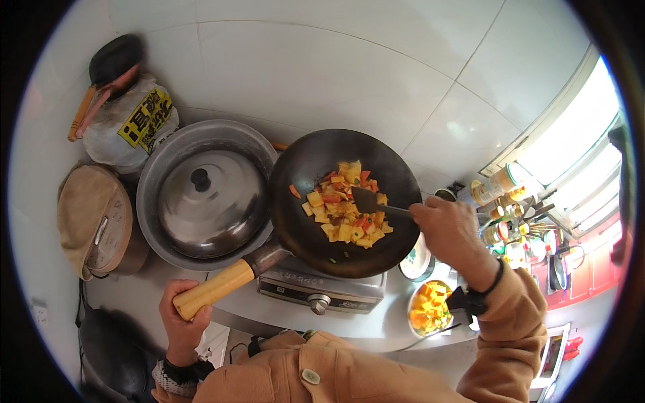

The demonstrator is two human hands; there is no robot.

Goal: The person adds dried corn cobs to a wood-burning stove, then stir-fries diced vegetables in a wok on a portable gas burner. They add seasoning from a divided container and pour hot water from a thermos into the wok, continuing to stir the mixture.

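Note:
My left hand (pixel 184 325) is wrapped round the wooden handle (pixel 216 289) of a dark wok (pixel 393 174) over a gas stove (pixel 336 295). In the wok lies a heap of chopped yellow and red pieces (pixel 348 232), which look like vegetables. From the right, my right hand (pixel 451 228) grips a spatula (pixel 366 200), its flat blade down among the pieces near the middle of the wok. The far end of the spatula's handle is hidden in my fist.
Left of the wok stands a big grey pot (pixel 151 215) with a domed metal lid (pixel 215 215). A cloth-covered cooker (pixel 101 221) is further left. At right are a bowl of yellow pieces (pixel 430 307) and crowded jars (pixel 497 232). A tiled wall (pixel 322 74) runs behind.

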